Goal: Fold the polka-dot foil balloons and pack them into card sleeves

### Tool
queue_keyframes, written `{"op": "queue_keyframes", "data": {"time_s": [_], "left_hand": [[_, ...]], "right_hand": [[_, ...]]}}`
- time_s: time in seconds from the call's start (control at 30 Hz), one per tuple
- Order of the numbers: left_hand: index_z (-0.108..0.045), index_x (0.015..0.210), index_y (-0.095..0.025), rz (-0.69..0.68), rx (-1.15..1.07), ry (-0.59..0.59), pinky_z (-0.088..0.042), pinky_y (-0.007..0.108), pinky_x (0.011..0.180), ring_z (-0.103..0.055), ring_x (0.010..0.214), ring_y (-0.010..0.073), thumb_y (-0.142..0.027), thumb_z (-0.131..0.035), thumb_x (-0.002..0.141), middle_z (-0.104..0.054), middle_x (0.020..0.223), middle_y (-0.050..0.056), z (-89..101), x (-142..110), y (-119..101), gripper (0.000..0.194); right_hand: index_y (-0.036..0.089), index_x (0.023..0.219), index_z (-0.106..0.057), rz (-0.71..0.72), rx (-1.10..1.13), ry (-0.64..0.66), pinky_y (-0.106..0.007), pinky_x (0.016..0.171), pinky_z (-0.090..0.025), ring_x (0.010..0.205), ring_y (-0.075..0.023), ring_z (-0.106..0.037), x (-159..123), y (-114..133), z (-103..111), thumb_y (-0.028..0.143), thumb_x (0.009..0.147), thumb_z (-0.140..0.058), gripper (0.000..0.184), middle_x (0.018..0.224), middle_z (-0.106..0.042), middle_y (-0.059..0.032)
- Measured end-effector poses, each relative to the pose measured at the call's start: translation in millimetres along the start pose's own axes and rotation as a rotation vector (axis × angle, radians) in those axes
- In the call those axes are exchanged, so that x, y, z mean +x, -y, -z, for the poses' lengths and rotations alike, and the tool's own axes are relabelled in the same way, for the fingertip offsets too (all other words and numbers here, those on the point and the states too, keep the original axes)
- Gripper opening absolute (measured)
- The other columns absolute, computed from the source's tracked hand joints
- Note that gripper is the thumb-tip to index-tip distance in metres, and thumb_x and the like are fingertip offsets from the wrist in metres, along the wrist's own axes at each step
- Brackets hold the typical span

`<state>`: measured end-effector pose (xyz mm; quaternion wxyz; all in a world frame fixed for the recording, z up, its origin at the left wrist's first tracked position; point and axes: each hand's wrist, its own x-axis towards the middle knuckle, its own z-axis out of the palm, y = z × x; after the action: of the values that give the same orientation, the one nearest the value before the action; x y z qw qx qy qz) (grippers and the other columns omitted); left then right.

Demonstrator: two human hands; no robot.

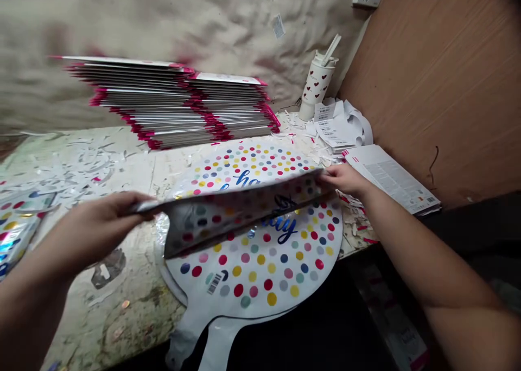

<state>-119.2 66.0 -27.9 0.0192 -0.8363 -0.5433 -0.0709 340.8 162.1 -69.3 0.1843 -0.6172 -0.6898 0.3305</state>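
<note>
My left hand (108, 219) and my right hand (345, 179) each pinch one end of a flat, deflated foil balloon (220, 213). Its edge is pulled up in a fold between them, the dark silvery side partly showing. Beneath it lie more flat foil balloons (260, 284), white with coloured dots, blue script and a small barcode label (214, 284). Their white tails hang over the table's front edge. How far the lifted balloon extends over the others is hard to make out. My left fingertips are partly hidden by the fold.
Stacks of pink-edged flat packets (175, 108) stand at the back. Behind right are a heart-patterned tumbler (317, 83), label strips (336, 124) and printed cards (388, 176). Paper scraps (77, 165) litter the table (138, 311). Another dotted foil piece (20, 224) lies far left.
</note>
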Motion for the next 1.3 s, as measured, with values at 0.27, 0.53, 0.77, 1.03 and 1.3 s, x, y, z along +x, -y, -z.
{"op": "queue_keyframes", "data": {"time_s": [0.27, 0.53, 0.77, 1.03, 1.3], "left_hand": [[-0.04, 0.135, -0.014, -0.03, 0.072, 0.015, -0.031, 0.048, 0.103, -0.034, 0.129, 0.033, -0.041, -0.034, 0.086, -0.041, 0.139, 0.014, -50.1, 54, -79, 0.055], [-0.022, 0.142, -0.022, 0.134, 0.079, 0.222, -0.022, 0.063, 0.098, -0.017, 0.135, 0.039, -0.054, -0.026, 0.087, -0.02, 0.149, 0.015, -73.7, 49, -77, 0.064], [-0.023, 0.142, -0.022, 0.127, 0.06, 0.215, -0.022, 0.064, 0.096, -0.017, 0.134, 0.0406, -0.055, -0.023, 0.087, -0.02, 0.148, 0.017, -73.2, 50, -75, 0.064], [-0.022, 0.142, -0.01, 0.098, -0.007, 0.208, -0.018, 0.059, 0.102, -0.013, 0.135, 0.0404, -0.063, -0.026, 0.082, -0.019, 0.148, 0.02, -73.7, 71, -123, 0.079], [-0.021, 0.142, -0.012, 0.124, -0.076, 0.185, -0.016, 0.062, 0.101, -0.012, 0.134, 0.0425, -0.067, -0.027, 0.08, -0.017, 0.149, 0.018, -80.8, 70, -131, 0.084]], "right_hand": [[0.017, 0.053, -0.048, -0.096, -0.147, -0.095, -0.022, 0.045, -0.028, 0.047, -0.0083, -0.039, 75, 16, -5, 0.057, 0.06, -0.067, 0.044, 0.046, -0.04, 0.0064], [0.006, 0.128, -0.039, 0.092, -0.351, -0.322, -0.044, 0.097, -0.03, 0.118, -0.0278, -0.041, 50, 84, -32, 0.049, 0.091, -0.026, 0.059, 0.129, -0.046, -0.0215], [0.019, 0.14, -0.029, 0.24, -0.501, 0.024, -0.046, 0.109, -0.015, 0.133, -0.0275, -0.026, -30, 59, -82, 0.065, 0.08, -0.039, 0.076, 0.146, -0.03, -0.009], [0.03, 0.138, -0.034, 0.077, -0.577, -0.171, -0.052, 0.103, -0.025, 0.125, -0.034, -0.037, -54, 27, -64, 0.067, 0.08, -0.036, 0.069, 0.133, -0.045, -0.0135], [0.008, 0.144, 0.003, 0.049, 0.143, -0.359, -0.04, 0.094, -0.042, 0.123, -0.0224, -0.044, 12, 88, -51, 0.036, 0.094, -0.016, 0.06, 0.139, -0.035, -0.0206]]}}
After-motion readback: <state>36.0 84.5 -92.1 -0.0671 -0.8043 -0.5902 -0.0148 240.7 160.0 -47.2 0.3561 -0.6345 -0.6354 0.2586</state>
